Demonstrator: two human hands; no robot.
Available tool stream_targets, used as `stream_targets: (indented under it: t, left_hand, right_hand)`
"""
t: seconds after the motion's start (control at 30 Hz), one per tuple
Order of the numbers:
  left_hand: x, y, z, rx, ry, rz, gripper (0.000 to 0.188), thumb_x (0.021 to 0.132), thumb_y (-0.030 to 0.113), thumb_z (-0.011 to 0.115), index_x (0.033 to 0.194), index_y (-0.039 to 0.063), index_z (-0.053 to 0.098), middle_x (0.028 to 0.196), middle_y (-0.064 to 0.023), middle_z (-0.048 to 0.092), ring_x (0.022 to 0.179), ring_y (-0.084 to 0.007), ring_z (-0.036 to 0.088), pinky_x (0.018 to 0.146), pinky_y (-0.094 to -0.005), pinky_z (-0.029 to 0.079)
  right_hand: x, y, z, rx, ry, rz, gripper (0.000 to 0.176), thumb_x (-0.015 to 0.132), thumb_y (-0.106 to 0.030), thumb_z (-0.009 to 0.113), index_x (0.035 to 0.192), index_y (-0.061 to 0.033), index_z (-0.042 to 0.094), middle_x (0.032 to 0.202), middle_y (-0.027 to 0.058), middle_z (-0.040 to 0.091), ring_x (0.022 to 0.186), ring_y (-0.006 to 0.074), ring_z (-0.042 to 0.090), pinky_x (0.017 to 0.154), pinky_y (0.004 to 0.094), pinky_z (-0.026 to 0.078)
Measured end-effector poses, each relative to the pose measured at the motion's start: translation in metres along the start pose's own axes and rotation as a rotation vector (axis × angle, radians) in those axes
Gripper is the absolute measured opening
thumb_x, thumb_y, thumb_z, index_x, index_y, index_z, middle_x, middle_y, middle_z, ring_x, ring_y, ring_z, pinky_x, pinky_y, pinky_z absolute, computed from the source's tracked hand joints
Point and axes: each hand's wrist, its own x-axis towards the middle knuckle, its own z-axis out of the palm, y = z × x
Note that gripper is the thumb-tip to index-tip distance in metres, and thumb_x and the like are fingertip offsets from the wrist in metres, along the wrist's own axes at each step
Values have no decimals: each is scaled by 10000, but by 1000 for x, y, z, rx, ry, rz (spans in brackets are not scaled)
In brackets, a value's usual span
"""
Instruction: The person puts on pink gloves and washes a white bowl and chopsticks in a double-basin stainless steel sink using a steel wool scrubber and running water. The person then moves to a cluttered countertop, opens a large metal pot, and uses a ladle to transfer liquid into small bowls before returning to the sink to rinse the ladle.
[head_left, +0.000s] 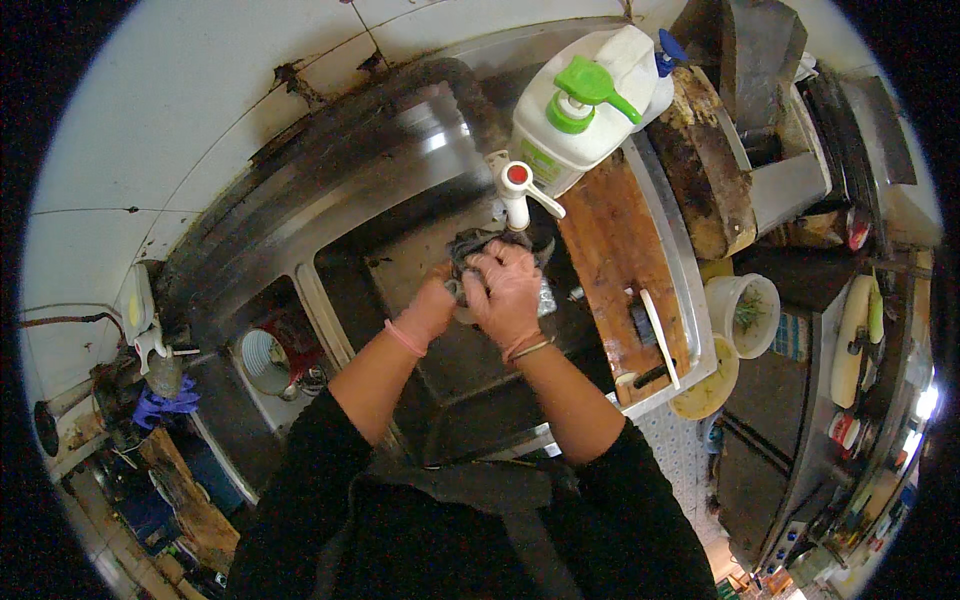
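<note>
Beneath a white tap (516, 199) with a red dot on its lever, both hands are on a bunched dark grey cloth (472, 244). My left hand (436, 304) grips its lower left part. My right hand (506, 292) lies over the cloth with its fingers bent into it. Thin pinkish gloves seem to cover both hands, and a pink band circles the left wrist. Part of the cloth is hidden under the fingers. Below the hands is the basin of a metal sink (397, 277). Something pale and shiny (549, 297) shows right of my right hand; I cannot tell what it is.
A large white pump bottle (592, 112) with a green top stands behind the tap. On the right ledge, a brown wooden board (619, 247) bears a white-handled brush (656, 337). Two buckets, one white (742, 315), stand beyond. A red can (274, 360) sits in the left basin.
</note>
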Motion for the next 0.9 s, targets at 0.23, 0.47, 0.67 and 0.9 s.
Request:
stream_targets:
  t: [0.23, 0.47, 0.67, 0.9]
  left_hand:
    - [-13, 6, -16, 60, 86, 1, 230, 746, -11, 538, 961, -9, 619, 974, -50, 632, 921, -178, 586, 832, -333, 480]
    - [16, -20, 13, -682, 371, -298, 317, 781, 193, 600, 1063, 50, 615, 1011, -59, 634, 936, -178, 582, 853, -334, 460]
    - [4, -15, -16, -282, 202, -163, 155, 826, 52, 503, 939, 42, 609, 940, -52, 628, 863, -206, 577, 800, -341, 470]
    - [-1, -2, -11, -144, -4, 244, 193, 764, -64, 515, 911, 17, 610, 988, -138, 641, 939, -240, 601, 861, -364, 481]
  right_hand:
    - [13, 42, 3, 716, 12, 866, 345, 882, -261, 573, 1099, 6, 597, 1156, 204, 579, 1095, 343, 536, 969, 383, 403]
    - [-50, -4, 20, 158, 144, 61, 228, 736, 26, 547, 964, 15, 558, 1201, 240, 503, 1182, 459, 430, 1024, 500, 351]
    - [-34, 7, 5, 311, 273, 234, 194, 794, -19, 556, 984, 19, 553, 1152, 212, 523, 1070, 386, 493, 973, 434, 393]
    - [-15, 9, -6, 272, 79, -2, 193, 787, -63, 616, 974, -16, 608, 1030, 206, 625, 948, 397, 578, 871, 459, 468]
